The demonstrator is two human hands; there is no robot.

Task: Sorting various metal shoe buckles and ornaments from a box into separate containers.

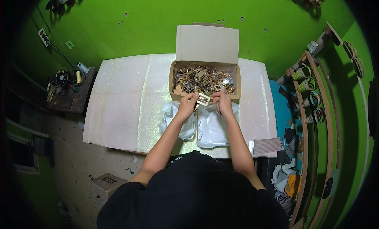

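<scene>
Over the front edge of a lidded cardboard box (172, 79), my left hand (187, 105) pinches a pale gold rectangular buckle (203, 99). Close on its right is my right hand (223, 104), fingers bent together and pointing toward the buckle; what they hold, if anything, is hidden. Just beyond those fingers lies another gold-coloured buckle (218, 87). The box is full of mixed metal buckles and fittings (199, 77) in gold, silver and dark tones, and its lid stands up at the back. Below my hands sit two white plastic-lined containers, a left one (173, 120) and a right one (213, 130).
A pale glittery cover spreads over the table (118, 98). Near its right front corner lies a grey striped piece (266, 146). A wooden rack (312, 122) with shoes stands at right, above scraps (282, 177). To the left is a small dark stand (71, 94) with thread spools.
</scene>
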